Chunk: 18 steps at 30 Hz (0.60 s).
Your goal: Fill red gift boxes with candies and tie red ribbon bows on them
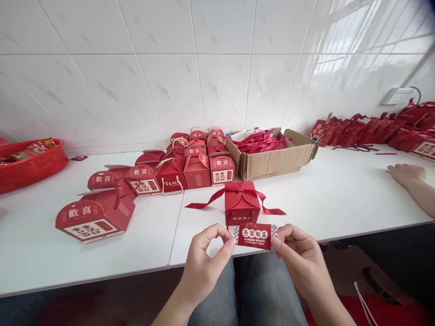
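Observation:
Between my two hands is a small red card [254, 236] with white lettering and dotted pale ends, held flat above the table's front edge. My left hand [208, 258] pinches its left end between thumb and fingers. The opposite end is pinched by my right hand [301, 256]. Just behind the card stands a red gift box [242, 210], its top tied with a red ribbon [217, 197] whose tails spread to both sides. The card hides part of the box's lower front.
Several red gift boxes [197, 170] cluster left of a cardboard box [272, 164] of red ribbons [261, 141]. A red basin [34, 165] sits far left. At right, another person's hand [408, 173] rests near red bags [360, 129] and scissors [362, 148].

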### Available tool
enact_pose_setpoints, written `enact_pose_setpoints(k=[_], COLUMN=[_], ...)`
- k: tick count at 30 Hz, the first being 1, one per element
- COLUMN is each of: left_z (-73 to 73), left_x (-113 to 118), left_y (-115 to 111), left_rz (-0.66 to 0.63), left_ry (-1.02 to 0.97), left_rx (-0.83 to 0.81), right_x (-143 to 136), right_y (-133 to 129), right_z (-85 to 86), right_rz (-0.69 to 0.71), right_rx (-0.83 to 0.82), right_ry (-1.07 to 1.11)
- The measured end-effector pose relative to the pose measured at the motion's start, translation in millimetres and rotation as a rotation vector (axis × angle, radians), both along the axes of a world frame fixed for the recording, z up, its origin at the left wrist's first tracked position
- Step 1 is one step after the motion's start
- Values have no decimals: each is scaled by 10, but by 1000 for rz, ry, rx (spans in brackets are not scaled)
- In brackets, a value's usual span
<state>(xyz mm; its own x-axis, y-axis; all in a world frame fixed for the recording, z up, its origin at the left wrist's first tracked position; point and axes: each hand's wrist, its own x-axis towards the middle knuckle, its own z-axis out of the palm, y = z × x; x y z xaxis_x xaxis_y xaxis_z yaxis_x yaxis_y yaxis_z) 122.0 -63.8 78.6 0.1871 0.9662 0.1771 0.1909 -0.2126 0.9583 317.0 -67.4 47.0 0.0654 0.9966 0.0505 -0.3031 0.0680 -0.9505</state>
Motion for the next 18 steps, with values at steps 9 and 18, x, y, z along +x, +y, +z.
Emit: enact_pose_setpoints(k=[9,18], left_z=[-41,-149], left_x=[86,-28], left_y=[-3,43], left_rz=[55,57], left_ry=[135,359], left_rx=[100,128], right_x=[75,100], right_y=[-31,-16], right_z=[-53,-309], right_rz=[1,-60], right_rx=[13,-61], right_ry=[-79,12])
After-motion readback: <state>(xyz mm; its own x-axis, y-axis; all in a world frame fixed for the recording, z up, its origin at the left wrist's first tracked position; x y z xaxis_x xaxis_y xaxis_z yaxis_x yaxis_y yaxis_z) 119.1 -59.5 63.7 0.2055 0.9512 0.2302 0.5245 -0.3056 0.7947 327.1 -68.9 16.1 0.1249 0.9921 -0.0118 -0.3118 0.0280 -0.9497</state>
